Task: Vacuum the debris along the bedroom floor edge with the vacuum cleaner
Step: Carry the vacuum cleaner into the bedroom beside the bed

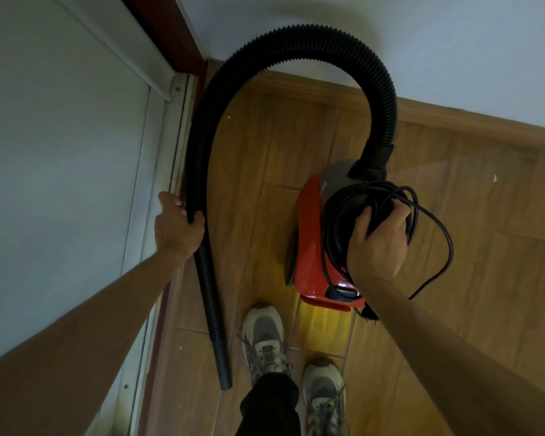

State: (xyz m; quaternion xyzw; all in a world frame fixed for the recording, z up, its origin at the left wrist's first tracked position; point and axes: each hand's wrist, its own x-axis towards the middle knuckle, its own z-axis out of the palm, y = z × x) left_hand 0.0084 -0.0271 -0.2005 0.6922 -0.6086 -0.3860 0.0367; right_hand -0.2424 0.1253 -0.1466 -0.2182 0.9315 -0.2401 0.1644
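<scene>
Left hand [178, 226] curls round the ribbed black hose [296, 39] partway down, so the nozzle end [222, 366] hangs at the floor by the sliding-door track [180, 127] — likely aimed along that edge. Right hand [376, 243] grips the red canister vacuum [310, 247] by its top, coiled power cord [434, 234] bunched under the fingers, carrying it clear of the wooden floor [469, 215]. Pale specks lie near the skirting board [453, 119].

Red-and-grey vacuum cleaner [309, 247]; black ribbed hose [296, 39], black cord [451, 250] on it; brown wood-grain floor [453, 294] beneath; grey-white sneakers [263, 338] near it; pale wall [453, 42] behind.
</scene>
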